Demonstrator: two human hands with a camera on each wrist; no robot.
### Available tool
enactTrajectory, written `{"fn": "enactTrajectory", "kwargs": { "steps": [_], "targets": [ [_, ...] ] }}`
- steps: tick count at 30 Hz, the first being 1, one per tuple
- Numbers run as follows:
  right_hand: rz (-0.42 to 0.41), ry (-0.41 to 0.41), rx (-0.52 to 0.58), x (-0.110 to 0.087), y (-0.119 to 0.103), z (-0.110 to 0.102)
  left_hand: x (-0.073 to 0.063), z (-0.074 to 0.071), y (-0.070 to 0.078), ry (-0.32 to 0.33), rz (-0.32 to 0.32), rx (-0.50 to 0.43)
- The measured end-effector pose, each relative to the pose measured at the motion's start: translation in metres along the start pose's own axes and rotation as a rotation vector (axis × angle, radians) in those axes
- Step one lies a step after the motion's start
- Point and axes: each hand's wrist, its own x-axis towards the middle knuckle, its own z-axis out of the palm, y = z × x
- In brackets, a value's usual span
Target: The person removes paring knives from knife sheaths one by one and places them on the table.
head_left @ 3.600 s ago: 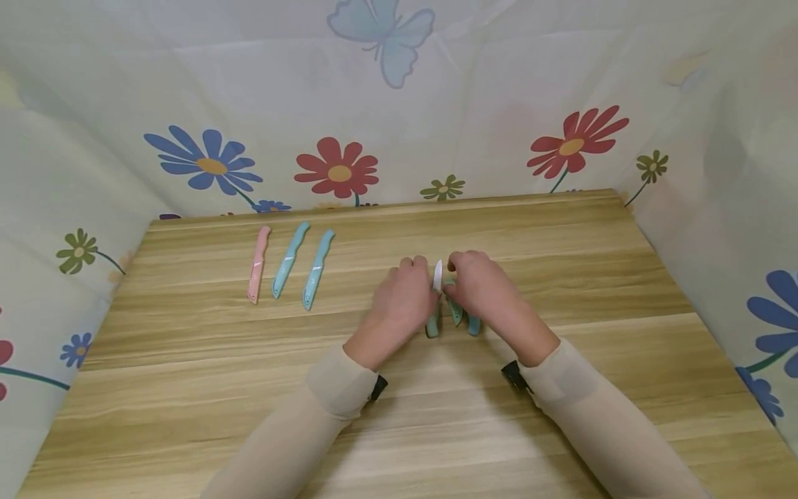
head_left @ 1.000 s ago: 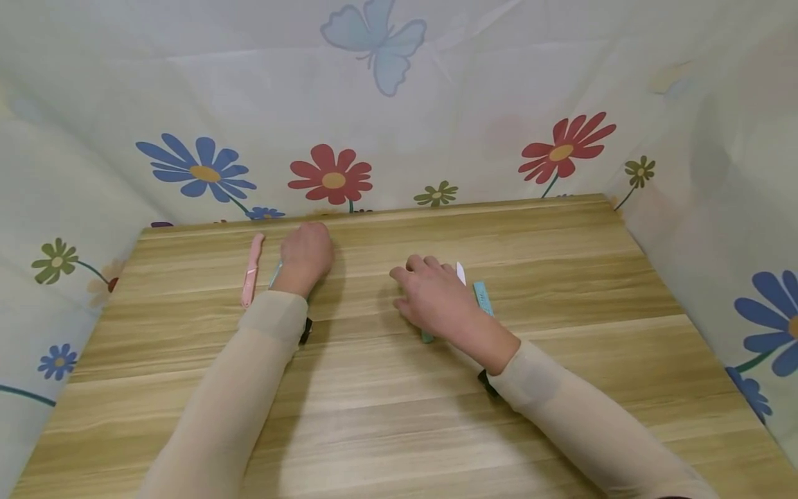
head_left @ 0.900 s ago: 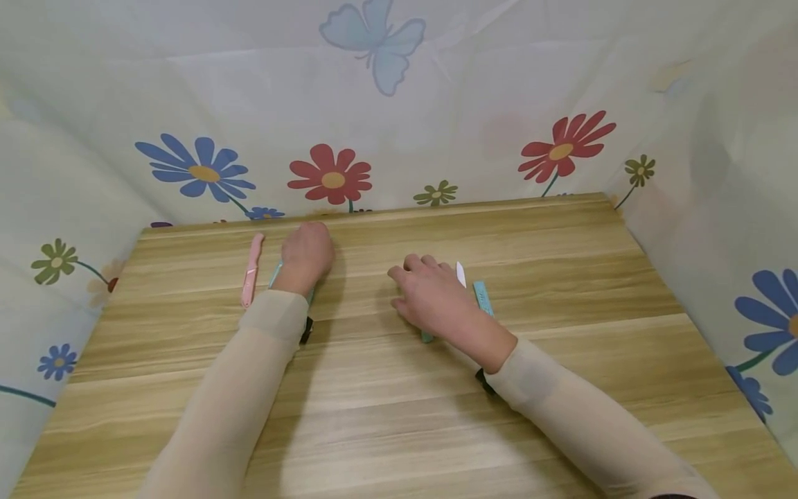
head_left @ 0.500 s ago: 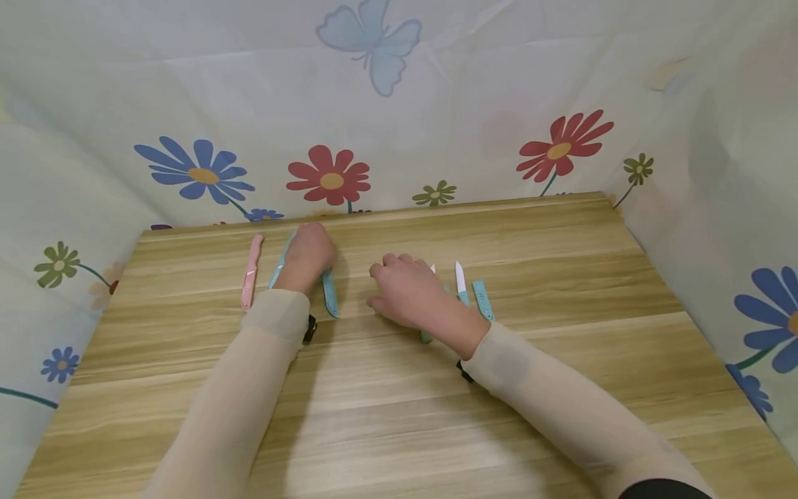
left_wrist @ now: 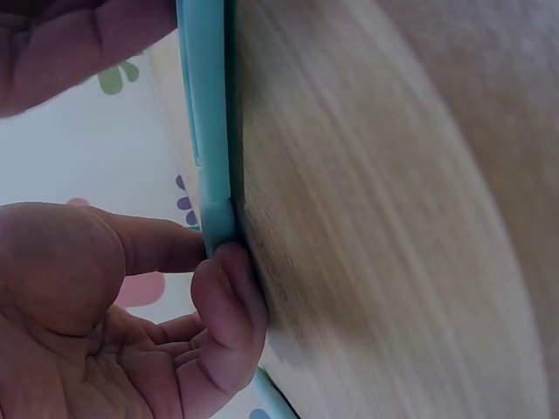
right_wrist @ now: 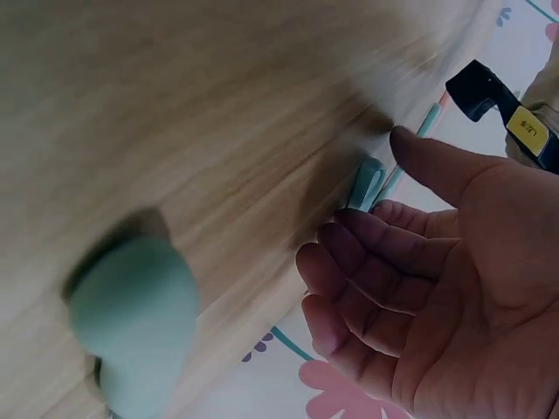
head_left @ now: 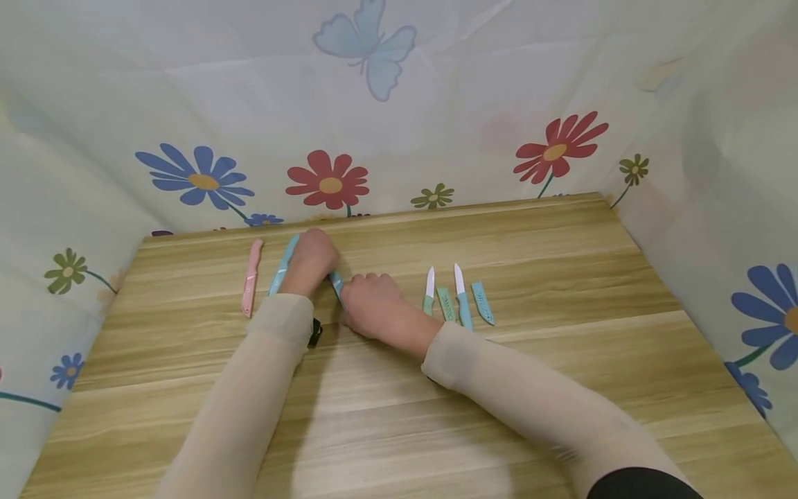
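My left hand (head_left: 316, 256) pinches the handle end of a blue sheathed paring knife (head_left: 337, 285) between thumb and fingers, low at the table; the handle (left_wrist: 217, 218) shows in the left wrist view. My right hand (head_left: 380, 305) is at the knife's sheathed end. In the right wrist view its thumb and loosely bent fingers (right_wrist: 367, 288) stand apart around the sheath tip (right_wrist: 367, 183). To the right lie a green knife (head_left: 430, 285) with bare blade, its green sheath (head_left: 445, 305), a bare-bladed blue knife (head_left: 462, 298) and a blue sheath (head_left: 483, 303).
Left of my left hand lie another blue sheathed knife (head_left: 283, 267) and a pink sheathed knife (head_left: 251, 278). Behind the wooden table (head_left: 536, 242) hangs a white flowered cloth (head_left: 474, 125). A black wrist camera (head_left: 316, 334) sits under my left cuff.
My left hand has gone from the green knife to the blue sheathed one, whose sheath end has swung right. My right hand has moved left to it, uncovering the bare-bladed green and blue knives.
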Motion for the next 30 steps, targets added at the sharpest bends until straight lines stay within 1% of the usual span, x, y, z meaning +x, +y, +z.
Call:
{"fn": "enactTrajectory", "kwargs": {
  "steps": [5, 11, 13, 16, 19, 22, 24, 26, 30],
  "targets": [
    [0.013, 0.01, -0.051, 0.002, -0.002, 0.002, 0.001, 0.003, -0.001, -0.002, 0.016, 0.008],
    [0.024, -0.009, -0.03, 0.002, -0.002, 0.002, 0.002, 0.004, -0.001, -0.012, 0.0, 0.035],
    [0.033, -0.012, -0.023, 0.001, -0.001, 0.002, 0.002, 0.003, 0.0, -0.007, -0.014, 0.02],
    [0.055, -0.009, -0.021, 0.0, 0.001, 0.0, 0.001, 0.001, 0.001, 0.009, -0.038, -0.031],
    [0.068, 0.002, -0.025, -0.002, 0.005, -0.004, -0.001, -0.003, 0.001, 0.045, -0.059, -0.125],
    [0.072, 0.023, -0.009, -0.005, 0.01, -0.008, -0.003, -0.005, 0.0, 0.084, -0.056, -0.231],
    [0.073, 0.035, 0.012, -0.008, 0.015, -0.011, -0.004, -0.007, -0.001, 0.098, -0.063, -0.34],
    [0.075, 0.048, 0.04, -0.011, 0.019, -0.013, -0.005, -0.007, -0.003, 0.097, -0.069, -0.46],
    [0.082, 0.051, 0.124, -0.016, 0.027, -0.018, -0.011, -0.011, -0.005, 0.061, -0.083, -0.731]
  ]
}}
